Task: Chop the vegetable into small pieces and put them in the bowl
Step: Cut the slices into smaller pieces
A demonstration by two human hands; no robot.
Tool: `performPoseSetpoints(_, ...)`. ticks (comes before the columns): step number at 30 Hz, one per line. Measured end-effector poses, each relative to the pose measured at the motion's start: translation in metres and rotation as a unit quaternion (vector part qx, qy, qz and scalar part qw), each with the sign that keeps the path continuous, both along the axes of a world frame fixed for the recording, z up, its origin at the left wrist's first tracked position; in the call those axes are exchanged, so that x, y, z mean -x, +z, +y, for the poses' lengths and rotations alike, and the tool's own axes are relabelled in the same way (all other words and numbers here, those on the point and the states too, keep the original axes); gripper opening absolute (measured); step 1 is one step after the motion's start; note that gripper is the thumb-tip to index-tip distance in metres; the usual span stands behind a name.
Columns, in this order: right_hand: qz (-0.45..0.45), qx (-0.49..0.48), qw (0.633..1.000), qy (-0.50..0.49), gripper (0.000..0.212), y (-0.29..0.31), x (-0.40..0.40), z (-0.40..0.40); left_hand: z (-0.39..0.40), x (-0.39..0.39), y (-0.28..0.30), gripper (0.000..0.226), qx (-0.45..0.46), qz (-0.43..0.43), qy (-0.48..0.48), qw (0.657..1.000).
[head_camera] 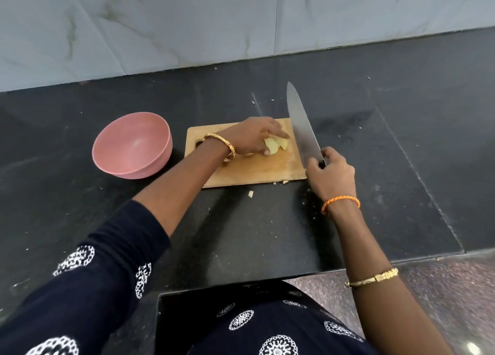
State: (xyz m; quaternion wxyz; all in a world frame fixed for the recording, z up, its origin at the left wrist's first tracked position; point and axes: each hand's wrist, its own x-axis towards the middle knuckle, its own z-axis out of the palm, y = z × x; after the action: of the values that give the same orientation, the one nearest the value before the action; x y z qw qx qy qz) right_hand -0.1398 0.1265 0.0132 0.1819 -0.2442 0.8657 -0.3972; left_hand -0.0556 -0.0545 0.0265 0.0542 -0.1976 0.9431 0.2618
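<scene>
Pale yellow vegetable slices [276, 144] lie on a wooden cutting board [254, 171] in the middle of the black counter. My left hand [251, 138] covers them from the left, fingers and thumb curled round the pile. My right hand [330, 174] grips the dark handle of a large knife [302, 129], whose blade stands just right of the slices with its tip pointing away from me. A pink bowl [132, 146] stands left of the board, and I see nothing inside it.
Small vegetable bits [251, 193] lie on the black counter [401, 140] just in front of the board. A marble-tiled wall [187, 20] rises behind the counter. The counter's front edge runs near my body, with speckled floor at the lower right.
</scene>
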Motion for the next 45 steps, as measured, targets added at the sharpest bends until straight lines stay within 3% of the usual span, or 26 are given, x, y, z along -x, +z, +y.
performPoseSetpoints(4, -0.012, 0.004, 1.0, -0.003, 0.018, -0.003, 0.0, -0.002, -0.004, 0.017, 0.004, 0.053, 0.034, -0.042, -0.08, 0.995)
performPoseSetpoints(8, -0.037, 0.011, 0.999, -0.017, 0.02, -0.005, 0.003, -0.001, -0.006, 0.026, 0.008, 0.05, 0.057, -0.063, -0.098, 0.992)
performPoseSetpoints(15, -0.058, 0.022, 0.998, -0.021, 0.02, -0.003, 0.014, 0.002, 0.021, 0.025, -0.013, 0.045, 0.07, -0.003, 0.039, 0.997)
performPoseSetpoints(20, -0.068, 0.021, 0.997, -0.009, 0.018, -0.002, 0.021, 0.001, 0.028, 0.023, -0.012, 0.045, 0.03, -0.031, 0.081, 0.996)
performPoseSetpoints(24, -0.073, 0.021, 0.997, 0.005, 0.013, -0.003, 0.026, 0.004, 0.031, 0.019, -0.006, 0.042, 0.034, 0.031, 0.155, 0.987)
performPoseSetpoints(28, -0.088, 0.026, 0.996, 0.001, 0.013, -0.01, 0.028, 0.006, 0.05, 0.013, -0.017, 0.019, 0.099, 0.106, 0.199, 0.969)
performPoseSetpoints(31, -0.105, 0.025, 0.994, -0.004, 0.014, -0.015, 0.029, 0.005, 0.066, 0.016, -0.031, 0.03, 0.131, 0.119, 0.202, 0.963)
performPoseSetpoints(34, -0.12, 0.025, 0.992, -0.001, 0.015, -0.019, 0.029, 0.004, 0.072, 0.021, -0.042, 0.044, 0.144, 0.073, 0.19, 0.968)
performPoseSetpoints(40, -0.134, 0.018, 0.991, 0.015, 0.014, -0.021, 0.033, 0.008, 0.065, 0.023, -0.042, 0.04, 0.096, 0.125, 0.184, 0.97)
performPoseSetpoints(45, -0.138, 0.021, 0.99, 0.015, 0.014, -0.019, 0.04, 0.008, 0.059, 0.022, -0.035, 0.031, 0.049, 0.212, 0.228, 0.949)
